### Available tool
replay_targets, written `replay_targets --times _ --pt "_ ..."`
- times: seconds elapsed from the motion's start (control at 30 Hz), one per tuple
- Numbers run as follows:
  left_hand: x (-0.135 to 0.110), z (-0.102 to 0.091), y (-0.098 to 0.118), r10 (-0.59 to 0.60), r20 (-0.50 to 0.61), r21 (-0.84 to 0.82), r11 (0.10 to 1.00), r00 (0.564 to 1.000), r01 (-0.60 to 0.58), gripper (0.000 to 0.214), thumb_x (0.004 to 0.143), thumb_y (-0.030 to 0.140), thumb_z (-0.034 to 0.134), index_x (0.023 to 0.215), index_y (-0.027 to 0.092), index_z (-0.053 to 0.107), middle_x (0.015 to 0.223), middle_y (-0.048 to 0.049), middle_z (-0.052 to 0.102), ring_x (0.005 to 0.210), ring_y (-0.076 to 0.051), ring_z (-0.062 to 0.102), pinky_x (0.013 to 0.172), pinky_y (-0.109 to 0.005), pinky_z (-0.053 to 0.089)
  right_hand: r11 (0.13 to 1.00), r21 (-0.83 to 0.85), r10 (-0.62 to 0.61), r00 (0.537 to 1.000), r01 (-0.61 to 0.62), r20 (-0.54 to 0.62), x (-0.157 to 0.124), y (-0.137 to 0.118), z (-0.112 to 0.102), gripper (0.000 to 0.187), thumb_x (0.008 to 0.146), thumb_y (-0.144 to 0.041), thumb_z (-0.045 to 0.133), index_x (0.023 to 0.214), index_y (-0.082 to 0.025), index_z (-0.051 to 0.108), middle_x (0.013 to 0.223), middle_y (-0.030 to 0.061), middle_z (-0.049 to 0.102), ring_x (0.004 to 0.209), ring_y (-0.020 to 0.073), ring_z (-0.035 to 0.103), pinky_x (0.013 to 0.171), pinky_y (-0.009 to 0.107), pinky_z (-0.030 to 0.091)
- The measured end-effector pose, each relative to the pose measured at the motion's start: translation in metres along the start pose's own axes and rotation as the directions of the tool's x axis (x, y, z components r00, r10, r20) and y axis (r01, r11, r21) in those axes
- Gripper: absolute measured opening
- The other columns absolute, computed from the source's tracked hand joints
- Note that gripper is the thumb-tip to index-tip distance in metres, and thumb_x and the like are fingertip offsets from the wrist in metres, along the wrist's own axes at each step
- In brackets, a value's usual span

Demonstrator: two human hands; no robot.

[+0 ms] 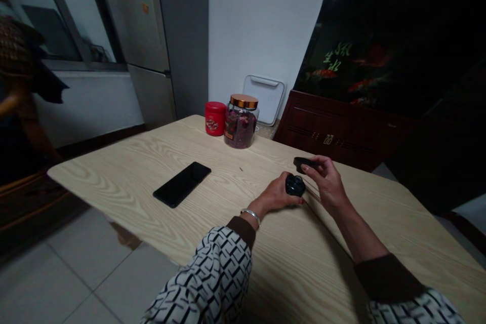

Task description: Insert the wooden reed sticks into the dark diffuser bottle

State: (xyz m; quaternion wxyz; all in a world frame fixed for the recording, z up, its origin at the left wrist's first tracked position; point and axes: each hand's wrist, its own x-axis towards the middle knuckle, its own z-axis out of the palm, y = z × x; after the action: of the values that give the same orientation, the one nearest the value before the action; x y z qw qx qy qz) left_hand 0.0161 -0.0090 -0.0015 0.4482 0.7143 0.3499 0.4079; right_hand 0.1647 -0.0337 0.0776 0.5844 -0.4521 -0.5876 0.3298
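Observation:
My left hand (276, 194) is closed around a small dark, glossy, rounded object (295, 186) with ring-like shapes on its top. Its exact kind is too dark to make out, and its lower part is hidden. Just above and to the right, my right hand (327, 182) pinches a flat black cap-like piece (304, 164) between thumb and fingers. A small gap separates this piece from the glossy object. Thin brownish lines run over the tabletop beneath the right hand; whether they are a cord or a seam, I cannot tell.
On the wooden table (228, 182) lies a black smartphone (183, 184). A red canister (215, 119) and a copper-lidded jar (241, 124) stand at the far edge. Behind are a fridge (184, 40), a white board-like item (265, 98) and a fish tank (353, 61). A person (18, 86) is at the left.

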Motion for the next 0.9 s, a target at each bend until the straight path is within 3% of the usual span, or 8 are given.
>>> replay_targets --times 0.17,0.27,0.37,0.5,0.6,0.77,0.83,0.9 --pt "0.001 -0.001 0.0 -0.005 0.005 -0.015 1.0 1.0 0.005 0.083 0.059 0.041 0.088 0.129 0.016 0.049 0.111 -0.0094 0.066 0.096 -0.024 0.062 0.079 -0.032 0.048 0.971 -0.236 -0.01 0.989 0.045 0.147 -0.004 0.014 -0.013 0.038 0.076 -0.045 0.077 0.087 -0.023 0.048 0.115 0.0085 0.065 0.104 0.0228 0.063 0.087 0.038 0.052" --pt "0.0 -0.001 0.002 0.003 0.015 -0.029 1.0 1.0 -0.003 0.079 0.061 0.04 0.087 0.127 0.016 0.051 0.112 -0.0098 0.066 0.098 -0.024 0.062 0.079 -0.032 0.048 0.902 -0.42 0.018 0.963 0.101 0.27 0.003 0.0 -0.025 0.038 0.078 -0.046 0.073 0.099 -0.023 0.052 0.116 0.0106 0.065 0.106 0.0255 0.063 0.084 0.039 0.053" --pt "0.0 -0.002 0.003 -0.007 0.022 -0.017 1.0 1.0 0.007 0.077 0.06 0.04 0.086 0.125 0.017 0.052 0.112 -0.009 0.066 0.097 -0.025 0.062 0.078 -0.032 0.048 0.818 -0.548 0.108 0.889 0.175 0.445 0.018 -0.019 -0.03 0.055 0.081 -0.045 0.069 0.129 -0.024 0.052 0.12 0.0105 0.066 0.107 0.026 0.065 0.086 0.04 0.053" --pt "-0.001 -0.003 0.003 -0.003 0.008 0.033 0.999 1.0 0.002 0.075 0.061 0.039 0.086 0.125 0.018 0.053 0.11 -0.0082 0.066 0.096 -0.024 0.062 0.078 -0.032 0.048 0.645 -0.674 0.157 0.8 0.361 0.579 0.035 -0.037 -0.028 0.048 0.081 -0.048 0.067 0.122 -0.023 0.062 0.121 0.0097 0.068 0.106 0.0265 0.065 0.09 0.038 0.051" --pt "0.0 -0.003 0.0 0.008 0.012 0.044 0.999 1.0 -0.008 0.072 0.061 0.041 0.085 0.122 0.018 0.054 0.107 -0.0074 0.066 0.093 -0.023 0.062 0.075 -0.031 0.048 0.487 -0.772 0.207 0.805 0.408 0.556 0.039 -0.043 -0.021 0.049 0.079 -0.056 0.068 0.114 -0.022 0.061 0.106 0.0088 0.071 0.092 0.025 0.066 0.081 0.036 0.05" --pt "0.004 0.001 -0.008 0.012 -0.005 -0.002 1.0 1.0 -0.012 0.071 0.061 0.036 0.085 0.123 0.017 0.055 0.107 -0.007 0.066 0.095 -0.023 0.062 0.08 -0.031 0.049 0.168 -0.924 0.247 0.892 0.344 0.378 0.033 -0.049 -0.003 0.06 0.083 -0.076 0.05 0.104 -0.021 0.06 0.093 0.0146 0.073 0.086 0.0319 0.068 0.073 0.039 0.047" --pt "0.005 0.003 -0.01 0.003 0.002 -0.006 1.0 1.0 -0.003 0.074 0.06 0.035 0.086 0.125 0.016 0.055 0.105 -0.0072 0.067 0.094 -0.022 0.062 0.081 -0.031 0.049 0.109 -0.939 0.274 0.898 0.327 0.345 0.031 -0.051 0.003 0.066 0.085 -0.08 0.04 0.102 -0.02 0.062 0.093 0.0166 0.073 0.089 0.0346 0.069 0.074 0.041 0.047" --pt "0.006 0.003 -0.01 0.003 0.008 -0.006 1.0 1.0 -0.003 0.076 0.06 0.034 0.086 0.126 0.016 0.055 0.104 -0.007 0.067 0.093 -0.022 0.063 0.081 -0.031 0.049 0.132 -0.934 0.301 0.885 0.331 0.356 0.029 -0.051 0.003 0.068 0.087 -0.079 0.035 0.106 -0.021 0.064 0.101 0.0169 0.073 0.095 0.0354 0.069 0.078 0.043 0.049"
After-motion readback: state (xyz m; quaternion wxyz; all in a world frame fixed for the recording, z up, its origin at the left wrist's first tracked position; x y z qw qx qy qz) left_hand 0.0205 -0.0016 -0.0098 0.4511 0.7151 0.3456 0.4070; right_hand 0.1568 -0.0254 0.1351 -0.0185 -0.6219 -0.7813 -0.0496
